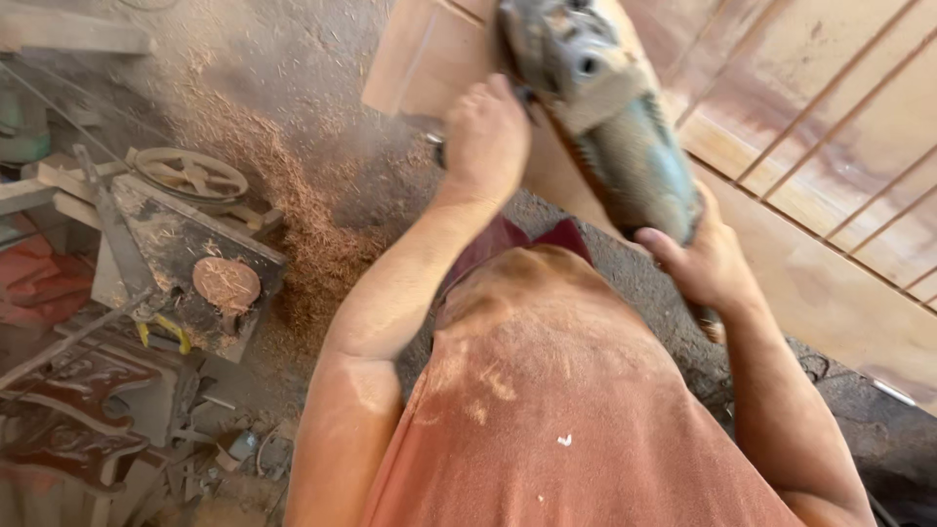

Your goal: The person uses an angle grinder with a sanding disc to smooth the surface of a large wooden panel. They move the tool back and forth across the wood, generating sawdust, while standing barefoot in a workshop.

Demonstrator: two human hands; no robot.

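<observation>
Both hands grip a dusty grey-green power grinder (610,117) held against a wooden panel (429,54). The left hand (485,137) is closed on the tool's front end; the right hand (708,259) wraps its rear body. The panel leans beside a pale grooved board (830,146) on the right. Sawdust (293,205) lies heaped across the dark workshop floor (312,78). At the left stands a dust-coated machine (185,254) with a belt wheel (190,176) beside carved dark wood pieces (68,410).
</observation>
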